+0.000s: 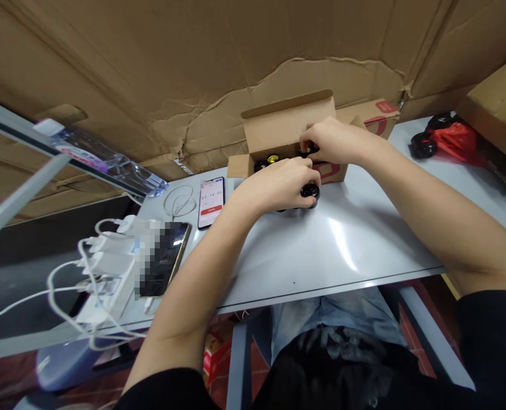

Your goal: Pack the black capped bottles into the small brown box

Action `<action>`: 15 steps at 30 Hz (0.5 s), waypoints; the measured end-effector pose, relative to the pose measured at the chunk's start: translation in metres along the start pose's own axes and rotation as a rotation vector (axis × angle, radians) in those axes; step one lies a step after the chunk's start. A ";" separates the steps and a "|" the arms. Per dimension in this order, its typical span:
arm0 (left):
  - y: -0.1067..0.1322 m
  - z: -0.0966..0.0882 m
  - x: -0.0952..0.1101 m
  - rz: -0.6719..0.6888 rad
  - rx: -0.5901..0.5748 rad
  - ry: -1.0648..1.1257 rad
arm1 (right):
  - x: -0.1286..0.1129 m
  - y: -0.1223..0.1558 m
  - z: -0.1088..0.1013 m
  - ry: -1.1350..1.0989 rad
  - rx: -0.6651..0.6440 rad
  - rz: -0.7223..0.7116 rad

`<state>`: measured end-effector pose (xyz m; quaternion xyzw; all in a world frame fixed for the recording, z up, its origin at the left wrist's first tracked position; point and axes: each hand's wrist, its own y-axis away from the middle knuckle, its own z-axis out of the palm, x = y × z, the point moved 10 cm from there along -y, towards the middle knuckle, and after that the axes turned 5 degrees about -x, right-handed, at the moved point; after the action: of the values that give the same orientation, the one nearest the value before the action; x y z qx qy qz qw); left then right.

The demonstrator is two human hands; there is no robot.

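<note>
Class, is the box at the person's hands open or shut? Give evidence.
The cardboard box is open: its lid stands raised and a side flap sticks outward.

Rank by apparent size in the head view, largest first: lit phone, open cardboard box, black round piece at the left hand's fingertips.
1. Open cardboard box, partly covered
2. Lit phone
3. Black round piece, partly hidden by the left hand

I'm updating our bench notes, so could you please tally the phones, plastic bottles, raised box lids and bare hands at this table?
Phones: 2
Plastic bottle: 1
Raised box lid: 1
Bare hands, left hand and right hand: 2
Total: 6
</note>
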<state>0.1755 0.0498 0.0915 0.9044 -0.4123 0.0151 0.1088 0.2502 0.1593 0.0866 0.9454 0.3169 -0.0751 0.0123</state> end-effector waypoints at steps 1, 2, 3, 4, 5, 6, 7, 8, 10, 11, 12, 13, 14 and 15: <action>0.001 0.000 0.001 -0.013 -0.010 -0.016 | 0.001 -0.001 0.002 0.009 0.002 0.001; 0.002 0.000 0.001 -0.026 -0.014 -0.024 | 0.002 -0.003 0.005 0.010 0.006 -0.003; 0.003 -0.002 0.001 -0.039 -0.013 -0.021 | 0.004 -0.004 0.006 0.002 0.015 -0.014; 0.005 -0.004 0.000 -0.049 -0.004 -0.004 | 0.006 -0.005 0.007 -0.015 0.029 -0.029; 0.007 -0.008 -0.003 -0.056 0.016 0.027 | 0.008 -0.005 0.006 -0.038 0.048 -0.049; 0.010 -0.012 -0.008 -0.063 0.048 0.067 | 0.010 -0.005 0.004 -0.067 0.072 -0.072; 0.013 -0.018 -0.016 -0.077 0.092 0.109 | 0.012 -0.003 0.000 -0.104 0.099 -0.097; 0.016 -0.024 -0.027 -0.102 0.147 0.146 | 0.014 -0.001 -0.006 -0.148 0.127 -0.120; 0.023 -0.035 -0.057 -0.184 0.273 0.197 | 0.016 0.007 -0.021 -0.242 0.181 -0.146; 0.025 -0.038 -0.073 -0.233 0.331 0.213 | 0.017 0.011 -0.030 -0.286 0.204 -0.144; 0.026 -0.038 -0.087 -0.273 0.375 0.230 | 0.018 0.016 -0.038 -0.320 0.218 -0.132; 0.024 -0.037 -0.098 -0.302 0.398 0.250 | 0.018 0.020 -0.045 -0.345 0.224 -0.112; 0.021 -0.033 -0.106 -0.320 0.402 0.270 | 0.018 0.024 -0.051 -0.370 0.227 -0.090; 0.017 -0.028 -0.111 -0.332 0.394 0.284 | 0.018 0.027 -0.056 -0.400 0.231 -0.071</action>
<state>0.0914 0.1278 0.1091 0.9520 -0.2284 0.2034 -0.0112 0.2880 0.1523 0.1387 0.8952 0.3303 -0.2969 -0.0359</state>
